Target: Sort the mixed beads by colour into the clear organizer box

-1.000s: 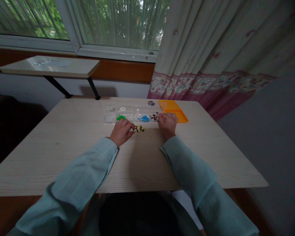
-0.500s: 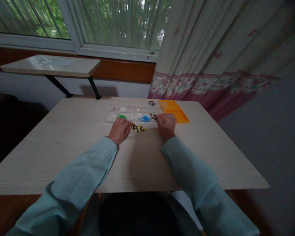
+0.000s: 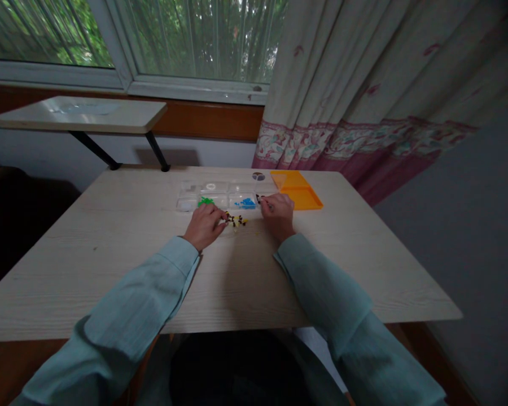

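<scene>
A small pile of yellow and dark beads [image 3: 236,220] lies on the wooden table [image 3: 110,248] between my hands. My left hand [image 3: 203,224] rests beside the pile with its fingers curled, fingertips pinched at the pile's left edge. My right hand [image 3: 277,214] is closed in a pinch just right of the pile, near the dark beads [image 3: 260,198] in the clear compartment box [image 3: 220,196]. The box also holds green beads [image 3: 205,201] and blue beads [image 3: 245,203]. What the fingertips hold is too small to make out.
An orange tray [image 3: 297,189] lies right of the box, and a small round dish [image 3: 258,176] sits behind it. A white shelf on black brackets [image 3: 80,113] hangs under the window. A curtain [image 3: 364,101] hangs at the back right.
My right hand has drawn slightly left and toward me, away from the orange tray and closer to the bead pile. My left hand stays by the pile.
</scene>
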Available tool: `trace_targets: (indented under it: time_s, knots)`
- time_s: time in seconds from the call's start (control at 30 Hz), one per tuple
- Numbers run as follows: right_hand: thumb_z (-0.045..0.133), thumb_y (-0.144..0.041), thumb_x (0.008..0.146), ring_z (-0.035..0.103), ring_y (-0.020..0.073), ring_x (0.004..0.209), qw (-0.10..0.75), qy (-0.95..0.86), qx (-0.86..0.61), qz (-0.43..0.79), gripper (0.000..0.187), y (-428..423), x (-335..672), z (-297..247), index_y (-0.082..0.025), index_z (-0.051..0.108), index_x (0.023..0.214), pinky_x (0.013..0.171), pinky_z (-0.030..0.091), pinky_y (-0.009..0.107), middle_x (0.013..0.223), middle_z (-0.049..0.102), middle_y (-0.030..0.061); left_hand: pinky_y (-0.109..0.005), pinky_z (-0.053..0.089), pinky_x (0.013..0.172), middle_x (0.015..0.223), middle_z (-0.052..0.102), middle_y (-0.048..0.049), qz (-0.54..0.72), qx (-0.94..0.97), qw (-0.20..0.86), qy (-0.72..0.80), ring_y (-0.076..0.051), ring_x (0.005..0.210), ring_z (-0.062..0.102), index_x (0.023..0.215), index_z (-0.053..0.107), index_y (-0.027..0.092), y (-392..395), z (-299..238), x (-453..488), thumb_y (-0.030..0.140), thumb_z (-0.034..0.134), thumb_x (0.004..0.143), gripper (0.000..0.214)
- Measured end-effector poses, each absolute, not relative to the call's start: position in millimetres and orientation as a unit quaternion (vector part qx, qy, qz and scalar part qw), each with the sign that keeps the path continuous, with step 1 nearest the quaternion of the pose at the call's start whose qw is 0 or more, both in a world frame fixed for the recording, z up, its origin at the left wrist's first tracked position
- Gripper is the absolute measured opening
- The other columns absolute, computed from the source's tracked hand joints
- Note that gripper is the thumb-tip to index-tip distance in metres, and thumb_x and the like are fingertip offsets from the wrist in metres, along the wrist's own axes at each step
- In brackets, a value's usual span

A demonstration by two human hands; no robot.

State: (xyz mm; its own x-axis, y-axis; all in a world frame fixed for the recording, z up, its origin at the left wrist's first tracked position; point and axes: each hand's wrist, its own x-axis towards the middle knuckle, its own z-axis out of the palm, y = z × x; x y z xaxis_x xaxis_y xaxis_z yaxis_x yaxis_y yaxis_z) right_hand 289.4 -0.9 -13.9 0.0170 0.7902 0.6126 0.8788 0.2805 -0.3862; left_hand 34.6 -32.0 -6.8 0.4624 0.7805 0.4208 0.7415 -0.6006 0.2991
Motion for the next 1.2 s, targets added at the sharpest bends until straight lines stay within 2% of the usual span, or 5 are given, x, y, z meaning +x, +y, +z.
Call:
trace_targets:
  time_s: [0.5,0.8,1.07,1.2]
  knots:
    - [0.052,-0.036,0.091,0.053,0.0205,0.09,0.383,-0.715,-0.582,-0.056,0.027,-1,285,-16,-0.022,0.073,0.087,0.084,0.033,0.036,0.089,0.07,0.0054,-0.04,0.038,0.08,0.088,0.057,-0.0078,0.271,0.853,0.033,0.445,-0.024,0.09,0.048,0.09,0.065,0.02,-30,-4,39,0.036,0.053,0.091,0.02]
    - [0.051,-0.036,0.093,0.054,0.0199,0.091,0.388,-0.762,-0.516,-0.049,0.026,-11,271,-11,-0.023,0.073,0.089,0.085,0.033,0.036,0.088,0.07,0.0052,-0.039,0.042,0.084,0.083,0.06,-0.0058,0.38,0.791,0.09,0.472,-0.021,0.088,0.052,0.085,0.062,0.019,-24,-7,41,0.031,0.047,0.093,0.02]
    - [0.047,-0.038,0.095,0.052,0.0201,0.094,0.334,-0.835,-0.435,-0.043,0.03,-36,236,1,-0.027,0.067,0.114,0.086,0.031,0.036,0.094,0.069,0.0044,-0.034,0.046,0.078,0.081,0.058,-0.0043,0.431,0.752,0.174,0.468,-0.018,0.084,0.053,0.08,0.06,0.019,-25,-5,47,0.03,0.048,0.092,0.02]
    - [0.045,-0.038,0.096,0.051,0.0198,0.094,0.332,-0.836,-0.435,-0.033,0.031,-40,230,2,-0.028,0.067,0.115,0.088,0.031,0.036,0.092,0.068,0.0042,-0.034,0.045,0.078,0.08,0.058,-0.0044,0.432,0.753,0.19,0.458,-0.018,0.083,0.054,0.08,0.061,0.019,-26,-6,47,0.032,0.047,0.093,0.024]
